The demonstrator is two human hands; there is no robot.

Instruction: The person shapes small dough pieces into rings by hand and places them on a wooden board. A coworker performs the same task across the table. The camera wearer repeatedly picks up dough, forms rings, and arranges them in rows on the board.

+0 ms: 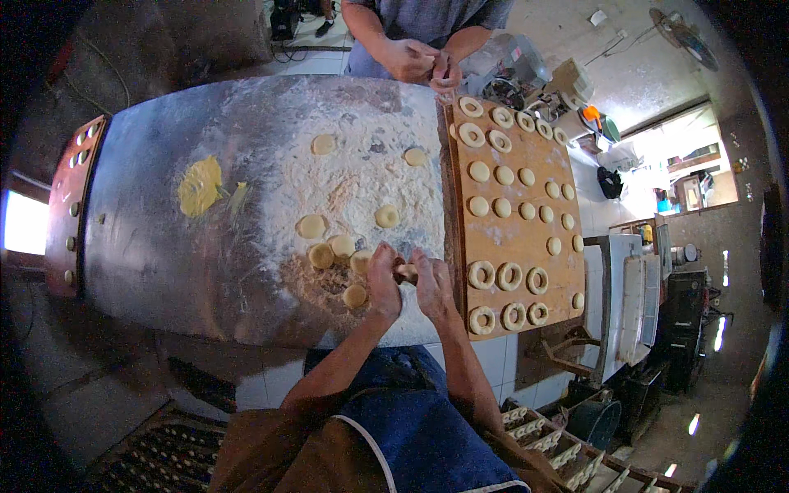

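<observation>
Close to the table's near edge, my left hand [384, 283] and my right hand [432, 283] are closed around a piece of dough [406, 272] between them. Fingers hide most of that piece, so its full shape cannot be made out. Just left of my left hand lie several round dough pieces, among them one [360, 261] right beside it and another [354, 296] nearer to me. Farther off on the floured patch [345, 177] rest more flat rounds, such as one [386, 216] straight ahead. To my right a wooden board [514, 246] bears dough rings [509, 276] and plain rounds [503, 175].
A smear of yellow fat [200, 187] sticks to the dark tabletop [148, 230] on the left. Another board [68, 189] with dough pieces stands at the far left end. Across the table are a co-worker's hands [426, 63]. Racks with dough pieces [177, 452] flank me below.
</observation>
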